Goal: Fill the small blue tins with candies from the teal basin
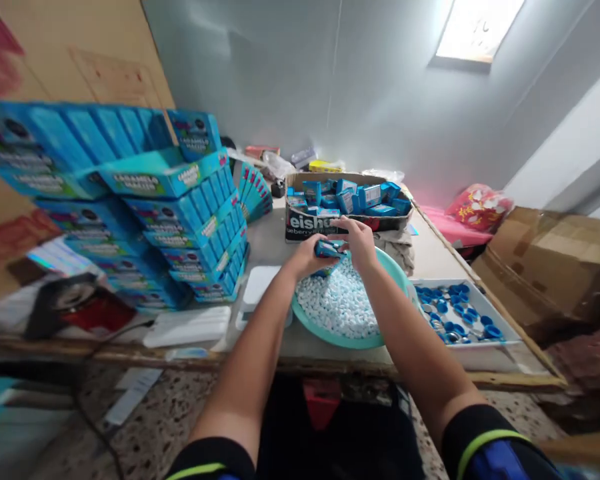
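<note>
Box held in left hand, above white pellets in green basin; right hand just beside it, grip hard to tell. Keep low over basin, squeeze lightly, avoid crushing.

The small blue printed box I hold looks like slightly glossy card, as do the stacked blue rectangular boxes. My round turquoise basin is smooth plastic, and the white rectangular tray looks plastic too. I see matt, wrinkled cloth in the grey-beige bundle, rough matt cardboard in the large brown carton, and a soft sheen on the smooth grey wall.
</note>
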`<state>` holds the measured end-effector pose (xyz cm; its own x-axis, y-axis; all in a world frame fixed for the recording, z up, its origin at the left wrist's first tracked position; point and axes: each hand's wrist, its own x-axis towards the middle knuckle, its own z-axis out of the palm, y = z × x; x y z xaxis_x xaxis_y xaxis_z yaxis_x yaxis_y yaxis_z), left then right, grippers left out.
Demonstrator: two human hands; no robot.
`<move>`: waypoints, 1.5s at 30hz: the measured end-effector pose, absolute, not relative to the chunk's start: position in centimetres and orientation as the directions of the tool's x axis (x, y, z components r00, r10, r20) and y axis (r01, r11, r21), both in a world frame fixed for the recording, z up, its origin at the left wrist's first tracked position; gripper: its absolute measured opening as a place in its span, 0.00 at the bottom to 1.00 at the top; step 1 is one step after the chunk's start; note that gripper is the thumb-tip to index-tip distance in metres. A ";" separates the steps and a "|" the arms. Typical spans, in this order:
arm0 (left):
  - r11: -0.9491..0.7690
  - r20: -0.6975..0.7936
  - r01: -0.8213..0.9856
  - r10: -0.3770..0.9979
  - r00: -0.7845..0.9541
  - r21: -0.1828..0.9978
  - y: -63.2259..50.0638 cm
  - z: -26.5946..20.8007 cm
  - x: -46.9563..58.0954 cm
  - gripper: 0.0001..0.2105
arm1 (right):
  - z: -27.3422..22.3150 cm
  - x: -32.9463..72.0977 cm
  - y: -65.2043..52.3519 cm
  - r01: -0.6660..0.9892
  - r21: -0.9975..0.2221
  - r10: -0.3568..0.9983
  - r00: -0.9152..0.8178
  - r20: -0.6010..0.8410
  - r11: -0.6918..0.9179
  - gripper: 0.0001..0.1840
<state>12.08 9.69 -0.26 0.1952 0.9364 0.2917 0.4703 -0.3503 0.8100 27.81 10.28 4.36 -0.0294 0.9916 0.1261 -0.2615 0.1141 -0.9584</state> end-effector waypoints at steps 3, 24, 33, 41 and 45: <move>-0.313 0.239 0.501 0.948 0.209 0.807 9.4 0.2 11.9 0.27 | 4.7 27.9 10.4 -0.264 -0.949 0.984 0.009 0.177 0.173 0.11; -0.377 0.291 0.498 0.925 0.245 0.781 10.0 0.4 12.1 0.26 | 3.4 31.0 12.8 0.345 -0.892 0.947 -0.235 0.220 0.292 0.20; -0.358 0.280 0.474 0.933 0.227 0.805 9.3 0.8 12.4 0.25 | 3.7 32.7 13.0 0.170 -0.976 0.938 -0.340 0.070 0.135 0.11; -0.330 0.281 0.481 0.944 0.173 0.812 9.7 0.4 12.3 0.26 | 2.8 31.5 13.6 0.173 -0.984 0.940 -0.341 -0.014 0.048 0.11; -0.335 0.289 0.482 0.942 0.168 0.810 10.2 0.3 12.0 0.27 | 2.7 31.2 13.6 0.152 -0.982 0.961 -0.269 0.068 0.112 0.10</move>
<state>12.04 10.23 0.26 0.1680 0.9424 0.2894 0.4824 -0.3346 0.8095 31.21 13.56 2.69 -0.2694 0.9606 0.0678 0.1519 0.1120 -0.9820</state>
